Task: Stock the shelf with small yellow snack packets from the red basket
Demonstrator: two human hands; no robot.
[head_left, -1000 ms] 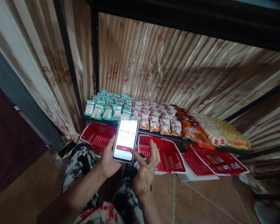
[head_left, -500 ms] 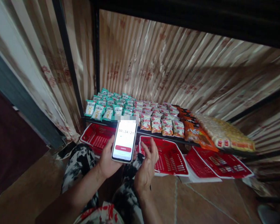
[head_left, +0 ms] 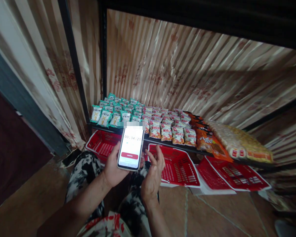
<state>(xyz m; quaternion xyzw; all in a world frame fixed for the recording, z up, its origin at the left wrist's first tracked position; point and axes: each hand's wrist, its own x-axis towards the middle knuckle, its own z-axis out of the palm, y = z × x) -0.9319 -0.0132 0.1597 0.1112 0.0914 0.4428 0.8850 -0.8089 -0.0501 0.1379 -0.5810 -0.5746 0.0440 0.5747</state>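
A smartphone point(head_left: 130, 148) with a lit white screen is held upright in my left hand point(head_left: 114, 166), thumb along its left edge. Its screen shows a timer reading 00:34:21 above a red button. Just right of the phone, my right hand point(head_left: 153, 174) is raised with its fingers apart and slightly bent, holding nothing. Beyond the phone, a low shelf bears rows of green-and-white snack bags point(head_left: 105, 117) and, beside them, red-and-white snack bags point(head_left: 166, 131). The phone's top overlaps the front row of bags.
Orange snack packs point(head_left: 207, 141) and larger clear bags of pale and yellow snacks point(head_left: 236, 138) fill the shelf's right part. Beneath are red plastic baskets point(head_left: 181, 166). A dark shelf post point(head_left: 74, 59) stands at left, striped curtain point(head_left: 162, 65) behind. A dark phone-like object point(head_left: 72, 158) lies on the floor.
My right hand has shifted slightly left, towards the phone, with its fingers a little more bent. The view has moved slightly; the timer reads the same.
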